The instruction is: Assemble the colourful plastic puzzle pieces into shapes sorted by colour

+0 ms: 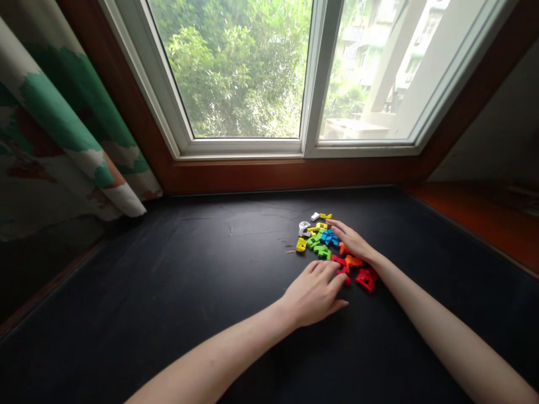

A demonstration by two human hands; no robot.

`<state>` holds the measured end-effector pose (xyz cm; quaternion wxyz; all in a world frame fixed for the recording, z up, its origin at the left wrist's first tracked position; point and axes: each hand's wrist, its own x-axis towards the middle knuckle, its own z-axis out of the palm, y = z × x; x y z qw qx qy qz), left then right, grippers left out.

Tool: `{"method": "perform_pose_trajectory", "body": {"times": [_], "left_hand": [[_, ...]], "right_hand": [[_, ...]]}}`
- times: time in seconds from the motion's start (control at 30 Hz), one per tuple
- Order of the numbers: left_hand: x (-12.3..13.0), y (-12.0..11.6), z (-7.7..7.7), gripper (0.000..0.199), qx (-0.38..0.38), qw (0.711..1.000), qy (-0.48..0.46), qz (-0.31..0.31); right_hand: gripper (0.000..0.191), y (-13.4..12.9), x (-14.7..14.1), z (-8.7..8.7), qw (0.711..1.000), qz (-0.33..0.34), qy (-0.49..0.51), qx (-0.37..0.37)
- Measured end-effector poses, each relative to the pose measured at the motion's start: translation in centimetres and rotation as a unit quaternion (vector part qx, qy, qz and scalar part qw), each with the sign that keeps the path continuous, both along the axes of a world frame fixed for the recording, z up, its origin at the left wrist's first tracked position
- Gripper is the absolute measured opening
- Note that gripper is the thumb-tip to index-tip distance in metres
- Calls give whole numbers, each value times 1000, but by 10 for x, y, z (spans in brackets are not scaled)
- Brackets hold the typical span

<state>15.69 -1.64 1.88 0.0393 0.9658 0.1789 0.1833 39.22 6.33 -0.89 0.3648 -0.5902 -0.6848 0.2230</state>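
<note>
A loose group of small plastic pieces lies on the black surface. My left hand [315, 292] is at its near side, fingers apart, fingertips by the red pieces [365, 279]. At the right side my right hand [352, 240] reaches over the group with its fingers spread, beside the blue pieces [329, 237] and orange pieces [352, 261]. Green pieces [320, 250] lie in the middle. A yellow piece [301, 244] and a white piece [304, 227] sit at the left edge. Another white piece [315, 216] is at the far end. Neither hand visibly holds a piece.
The black tabletop [189, 280] stretches to a wooden sill [295, 175] under a window [307, 148]. A patterned curtain [84, 134] hangs at the left, its lower end touching the tabletop's far left. A wooden ledge [475, 213] borders the right side.
</note>
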Motion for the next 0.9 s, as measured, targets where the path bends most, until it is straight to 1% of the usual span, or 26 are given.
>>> {"method": "perform_pose_trajectory", "body": {"times": [0.07,0.1,0.17,0.23,0.3,0.37,0.43,0.5,0.6,0.67,0.73,0.8,0.83,0.9], "left_hand": [[7,1,-3,44,14,1000,0,-22],[8,2,-5,44,18,1000,1,-23],[8,7,-9,44,21,1000,1,-7],[3,14,-12,40,17,1000,-1,16],[-4,21,-13,36,13,999,-3,32],[-15,27,-12,33,12,999,-4,45],[-28,34,-10,32,11,998,-4,66],[-45,41,-10,31,13,996,-6,92],[-76,51,-13,31,11,992,-10,122],[-97,58,-16,31,7,989,-21,148],[-113,63,-18,29,0,983,-41,180],[-122,67,-18,29,-9,976,-60,210],[-123,69,-17,30,-13,973,-64,223],[-117,70,-13,36,-21,968,-57,243]], "right_hand": [[43,4,-16,-2,999,29,23,14],[43,6,-21,-2,999,37,32,20],[44,12,-24,-1,998,39,41,31],[44,20,-21,2,998,22,37,47],[41,32,-15,4,998,2,21,65],[39,44,-13,5,998,3,-2,70],[37,54,-18,3,998,27,-23,61],[36,58,-32,0,996,70,-41,49],[33,49,-58,1,987,145,-59,41],[31,36,-74,6,977,199,-65,35],[33,19,-84,14,967,243,-68,26],[32,2,-85,23,960,270,-72,16],[34,-6,-81,27,959,272,-73,10],[39,-23,-68,34,964,253,-80,5]]}}
